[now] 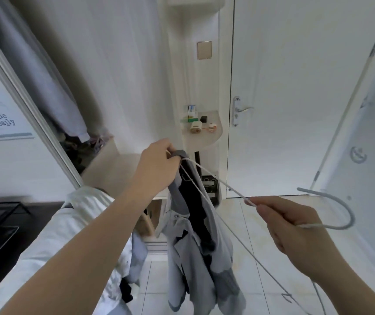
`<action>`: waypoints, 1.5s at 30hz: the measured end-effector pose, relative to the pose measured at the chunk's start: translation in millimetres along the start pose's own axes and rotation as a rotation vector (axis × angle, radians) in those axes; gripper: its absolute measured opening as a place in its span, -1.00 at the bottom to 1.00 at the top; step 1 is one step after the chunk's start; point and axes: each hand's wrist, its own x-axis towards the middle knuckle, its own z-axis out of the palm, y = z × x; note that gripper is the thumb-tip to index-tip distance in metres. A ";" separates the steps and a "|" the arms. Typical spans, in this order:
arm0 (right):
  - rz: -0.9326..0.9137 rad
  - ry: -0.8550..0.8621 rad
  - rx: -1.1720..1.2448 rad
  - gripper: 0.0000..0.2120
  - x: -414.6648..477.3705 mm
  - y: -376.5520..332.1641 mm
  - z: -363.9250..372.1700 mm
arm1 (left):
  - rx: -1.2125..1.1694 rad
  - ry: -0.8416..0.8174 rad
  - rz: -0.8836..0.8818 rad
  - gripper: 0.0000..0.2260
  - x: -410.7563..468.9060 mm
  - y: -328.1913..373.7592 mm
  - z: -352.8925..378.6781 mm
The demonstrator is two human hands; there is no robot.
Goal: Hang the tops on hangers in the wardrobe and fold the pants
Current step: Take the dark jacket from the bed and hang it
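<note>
Left hand (157, 164): pinching a shoulder of the grey top (204, 258) over one tip of the hanger (216, 179).
Right hand (295, 226): clasping the hanger's wire just below its hook (345, 210).
Top's place: dangling between both hands, seemingly only one shoulder threaded.
Done: apparently little; a pale garment (52, 83) is hanging in the wardrobe (23, 92).
Left: seating the other shoulder, hanging it up; a white garment (79, 223) is waiting under the left forearm; no pants are showing.
</note>
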 end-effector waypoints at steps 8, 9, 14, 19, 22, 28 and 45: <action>0.071 -0.068 -0.086 -0.70 10.6 21.7 40.0 | -0.180 -0.220 0.117 -0.84 -34.7 41.0 13.1; 0.096 -0.073 -0.066 -0.71 11.8 25.2 46.6 | -0.193 -0.247 0.131 -0.83 -38.1 43.7 14.6; 0.012 0.007 0.188 -0.77 13.5 22.4 47.9 | -0.033 -0.320 0.123 -0.83 -49.3 39.5 20.6; 0.072 -0.066 0.308 -0.63 12.3 32.4 60.9 | -0.048 -0.316 0.131 -0.85 -60.7 40.6 24.8; 0.135 -0.074 0.390 -0.52 10.2 36.8 68.1 | 0.027 -0.339 0.166 -0.84 -64.8 39.5 28.4; 0.114 -0.028 0.531 -0.72 13.4 34.4 44.3 | 0.259 -0.334 0.627 -0.69 -69.7 9.6 15.9; -0.106 0.068 -0.023 -0.72 7.1 48.9 32.7 | 0.206 -0.293 0.485 -0.72 -111.2 -29.7 62.1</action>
